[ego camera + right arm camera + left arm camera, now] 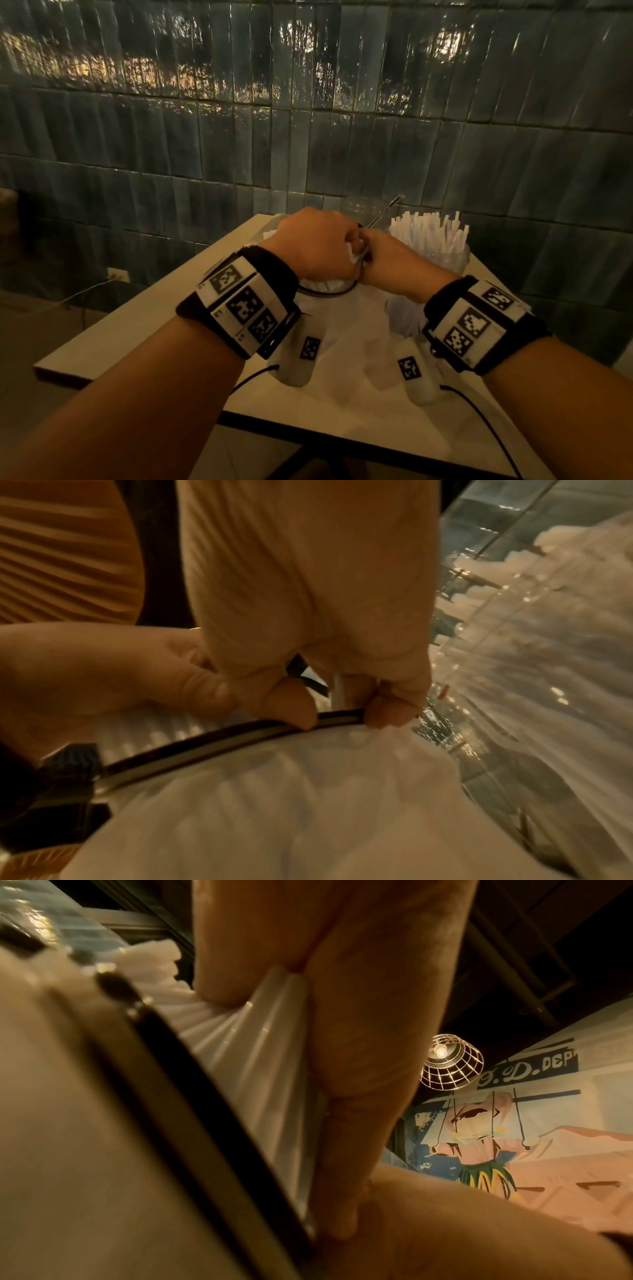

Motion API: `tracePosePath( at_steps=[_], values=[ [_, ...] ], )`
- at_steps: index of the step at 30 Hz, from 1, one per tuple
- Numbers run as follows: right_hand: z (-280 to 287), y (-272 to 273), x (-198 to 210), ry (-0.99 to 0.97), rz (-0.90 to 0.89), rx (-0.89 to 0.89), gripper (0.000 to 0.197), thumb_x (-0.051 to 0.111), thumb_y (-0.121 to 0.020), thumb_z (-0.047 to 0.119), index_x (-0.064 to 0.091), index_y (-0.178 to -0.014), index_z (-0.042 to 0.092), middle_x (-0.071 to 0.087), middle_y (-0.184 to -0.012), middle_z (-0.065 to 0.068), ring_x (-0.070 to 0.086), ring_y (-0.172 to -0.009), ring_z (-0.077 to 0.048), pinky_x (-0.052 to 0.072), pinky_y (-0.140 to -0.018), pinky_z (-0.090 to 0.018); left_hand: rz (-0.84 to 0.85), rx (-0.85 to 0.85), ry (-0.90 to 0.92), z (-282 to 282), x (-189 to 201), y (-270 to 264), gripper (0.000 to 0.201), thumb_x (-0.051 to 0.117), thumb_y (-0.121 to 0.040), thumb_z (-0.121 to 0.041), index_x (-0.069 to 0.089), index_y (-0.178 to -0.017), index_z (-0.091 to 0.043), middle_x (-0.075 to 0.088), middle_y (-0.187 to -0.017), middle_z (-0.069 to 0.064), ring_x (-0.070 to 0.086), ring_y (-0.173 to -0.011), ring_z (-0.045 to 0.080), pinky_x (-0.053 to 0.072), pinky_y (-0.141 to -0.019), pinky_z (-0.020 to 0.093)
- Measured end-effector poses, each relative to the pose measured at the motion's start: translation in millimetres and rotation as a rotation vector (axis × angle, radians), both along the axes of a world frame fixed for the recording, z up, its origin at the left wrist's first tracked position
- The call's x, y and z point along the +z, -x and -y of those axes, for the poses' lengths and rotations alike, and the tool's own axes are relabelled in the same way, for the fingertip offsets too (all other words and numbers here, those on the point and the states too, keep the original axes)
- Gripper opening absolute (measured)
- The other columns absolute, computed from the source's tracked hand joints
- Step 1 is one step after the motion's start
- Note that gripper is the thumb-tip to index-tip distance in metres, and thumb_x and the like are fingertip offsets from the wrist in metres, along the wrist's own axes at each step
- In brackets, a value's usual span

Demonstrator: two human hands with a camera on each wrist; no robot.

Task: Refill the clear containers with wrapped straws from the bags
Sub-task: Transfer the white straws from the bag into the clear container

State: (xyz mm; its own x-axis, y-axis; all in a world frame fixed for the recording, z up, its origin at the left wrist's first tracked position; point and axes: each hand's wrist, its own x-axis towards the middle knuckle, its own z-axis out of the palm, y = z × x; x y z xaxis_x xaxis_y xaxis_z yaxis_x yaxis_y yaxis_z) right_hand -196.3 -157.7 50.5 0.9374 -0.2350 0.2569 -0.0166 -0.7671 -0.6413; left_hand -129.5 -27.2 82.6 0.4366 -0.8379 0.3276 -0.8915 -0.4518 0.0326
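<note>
Head view shows both hands meeting above the middle of the counter (113,329), close to its far edge. The left hand (318,246) is curled, knuckles up, and pinches a gathered bunch of white plastic, the neck of a bag of wrapped straws (356,322). The right hand (394,270) touches the left and grips the same spot; its fingers (394,712) are curled over a thin dark band (205,748) that rings the bag's mouth, with the thumb pressed beside them. The bag is pale, translucent and crinkled, bulging below the hands and resting on the counter; through the film the straws show only as faint parallel ridges, so their exact direction cannot be told. Its neck rises toward the hands, the pleats fanning out from the pinch in the left wrist view.

Just beyond the right hand, at the counter's far right corner, a clear container (445,257) stands upright, packed with white wrapped straws (431,229). Their long axes run roughly vertical, the tops splaying outward like a fan. A thin metal rod (383,212) slants up from behind the hands toward the tiled wall (308,102).
</note>
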Motion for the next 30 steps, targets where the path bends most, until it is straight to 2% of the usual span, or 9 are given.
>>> tracePosePath(
  at_steps=[5,8,10,14,20,23,25,28,30],
  values=[
    [1,4,-5,-0.408,0.001,0.096,0.071,0.053,-0.078,-0.014,0.036,-0.140,0.017,0.060,-0.120,-0.005,0.059,-0.107,-0.019,0.051,-0.078,-0.026,-0.021,0.009,0.014,-8,-1,-10,0.023,0.060,-0.080,-0.046,0.062,-0.095,-0.028,0.065,-0.088,-0.006,0.060,-0.083,0.015,0.040,-0.072,0.028],
    [-2,2,-8,-0.519,0.033,0.135,0.062,0.055,-0.083,-0.010,0.037,-0.138,0.013,0.061,-0.119,-0.006,0.064,-0.093,-0.005,0.048,-0.062,-0.012,-0.102,0.031,0.028,-12,-1,-19,0.028,0.055,-0.078,-0.055,0.052,-0.092,-0.031,0.057,-0.093,-0.007,0.055,-0.086,0.015,0.041,-0.074,0.030],
    [-5,-3,-11,-0.541,0.071,0.132,0.057,0.057,-0.083,-0.008,0.040,-0.134,0.012,0.062,-0.116,-0.003,0.064,-0.087,0.000,0.047,-0.057,-0.009,-0.138,0.039,0.038,-14,-2,-23,0.029,0.053,-0.079,-0.056,0.045,-0.094,-0.034,0.054,-0.098,-0.006,0.053,-0.088,0.015,0.040,-0.075,0.031],
    [-12,-11,-24,-0.604,0.124,0.159,0.052,0.060,-0.085,-0.005,0.044,-0.131,0.014,0.062,-0.122,-0.005,0.061,-0.111,-0.018,0.053,-0.089,-0.028,-0.125,0.055,0.088,-14,-6,-25,0.028,0.059,-0.083,-0.045,0.039,-0.099,-0.033,0.057,-0.108,-0.002,0.053,-0.089,0.018,0.039,-0.073,0.032],
    [-15,-11,-33,-0.529,-0.011,0.269,0.049,0.059,-0.089,0.008,0.044,-0.134,0.022,0.061,-0.123,0.005,0.060,-0.111,-0.009,0.050,-0.091,-0.020,-0.110,0.034,0.111,-12,-9,-25,0.053,0.059,-0.082,-0.046,0.038,-0.129,-0.032,0.048,-0.130,-0.001,0.057,-0.103,0.025,0.047,-0.084,0.038],
    [-14,-12,-24,-0.375,-0.013,0.223,0.042,0.063,-0.087,0.012,0.048,-0.118,0.037,0.060,-0.120,0.008,0.056,-0.113,-0.012,0.046,-0.098,-0.029,-0.081,0.037,0.083,-10,-9,-24,0.069,0.058,-0.083,-0.047,0.026,-0.143,-0.037,0.034,-0.147,-0.002,0.053,-0.117,0.027,0.045,-0.088,0.037],
    [-14,-13,-18,-0.250,0.008,0.202,0.034,0.062,-0.086,0.012,0.051,-0.103,0.040,0.061,-0.106,0.012,0.058,-0.104,-0.009,0.046,-0.092,-0.023,-0.067,0.048,0.056,-8,-8,-24,0.064,0.055,-0.085,-0.048,0.029,-0.143,-0.038,0.036,-0.147,-0.003,0.052,-0.118,0.026,0.043,-0.088,0.036],
    [-15,-13,-11,-0.097,0.070,0.171,0.031,0.060,-0.086,0.008,0.052,-0.088,0.038,0.059,-0.085,0.018,0.057,-0.075,0.009,0.040,-0.064,-0.002,-0.064,0.039,0.053,-7,-7,-24,0.051,0.052,-0.089,-0.047,0.040,-0.137,-0.037,0.048,-0.136,-0.001,0.054,-0.114,0.022,0.042,-0.087,0.034],
    [-14,-14,-10,-0.027,0.104,0.148,0.032,0.058,-0.086,0.006,0.051,-0.080,0.037,0.057,-0.077,0.017,0.055,-0.066,0.008,0.039,-0.058,-0.004,-0.069,0.021,0.066,-8,-7,-23,0.043,0.049,-0.091,-0.046,0.045,-0.132,-0.035,0.053,-0.131,0.000,0.055,-0.112,0.021,0.042,-0.087,0.033]
  ],
)
